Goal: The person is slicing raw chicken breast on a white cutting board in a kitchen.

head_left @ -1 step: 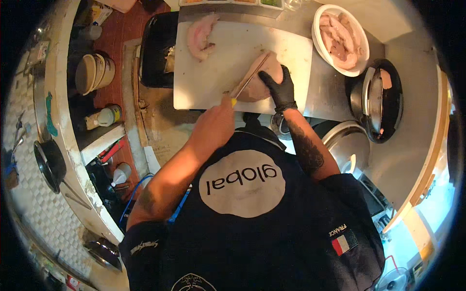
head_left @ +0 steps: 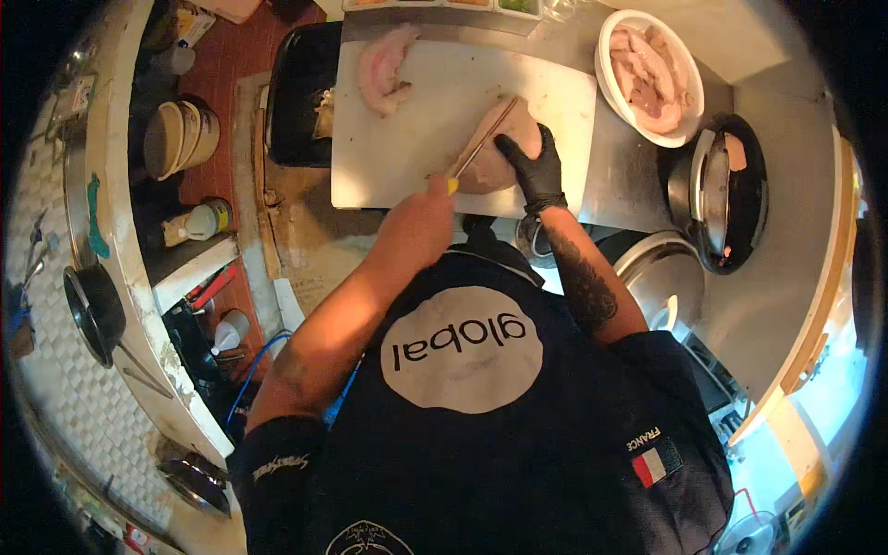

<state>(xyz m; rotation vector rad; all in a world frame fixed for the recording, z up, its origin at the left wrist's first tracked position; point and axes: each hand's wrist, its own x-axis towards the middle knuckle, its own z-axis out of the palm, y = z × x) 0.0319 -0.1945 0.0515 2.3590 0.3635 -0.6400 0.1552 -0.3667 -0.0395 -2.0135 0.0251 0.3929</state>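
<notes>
A large rounded piece of pale raw meat (head_left: 492, 172) lies on a white cutting board (head_left: 416, 176). My left hand (head_left: 423, 220), bare, is closed round the handle of a knife (head_left: 479, 148) with a bit of yellow near the blade. The blade lies slantwise across the meat; how deep it sits is hard to see. On the meat's right side rests my right hand (head_left: 534, 166) in a black glove, its fingers holding the piece against the board. A curved pink strip of meat (head_left: 377, 74) lies apart at the board's far left.
Beyond the board's right edge stands a white bowl (head_left: 606, 79) of meat strips. Dark pans (head_left: 754, 199) sit on the metal counter nearer me. A black tray (head_left: 301, 88) is left of the board, and a container with several compartments (head_left: 444, 13) is behind it.
My left hand and the knife have shifted slightly away from me and to the right along the cut. The gloved right hand stays almost in place on the meat.
</notes>
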